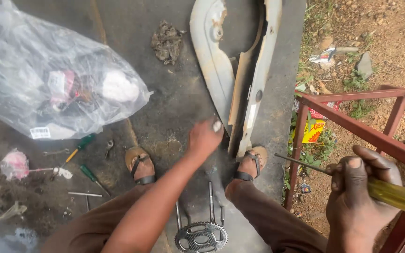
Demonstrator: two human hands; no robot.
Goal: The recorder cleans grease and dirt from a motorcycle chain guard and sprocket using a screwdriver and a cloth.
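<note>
While the right hand (357,187) sits at 4 o'clock clamped round a yellow-handled screwdriver (394,194), shaft pointing out toward 9 o'clock with the tip free in air, the left hand (205,138) is down at frame centre over the concrete floor (174,103)

Left hand: motion-blurred, fingers curled, knuckles up. There's a small pale spot at the fingertips, which could be a nail or a small part. Can't tell if it's gripping anything or just closing.

It is just beside the lower end of the chain cover (212,61). That's pale sheet metal in two long halves, lying flat and running from 12 o'clock down to centre. Touching or not, can't tell.

Around it:
- sandals at 7 (139,164) and 5 o'clock (251,161) of the left hand, the right one touching the cover's tail
- sprocket (201,237) at 6 o'clock, flat on the floor, long bolts lying just above it
- clear plastic bag (48,70) at 10 o'clock, parts inside
- two green-handled drivers (83,143) at 8 o'clock, well apart from both hands
- rag wad (167,42) at 12 o'clock
- red steel frame (362,126) at 3 o'clock, behind the screwdriver

My read on the step: floor-level reach at the cover end, tool parked in the other hand. Anything small there needs a fingertip pinch, and the screwdriver tip must clear the frame rail if it comes in
</note>
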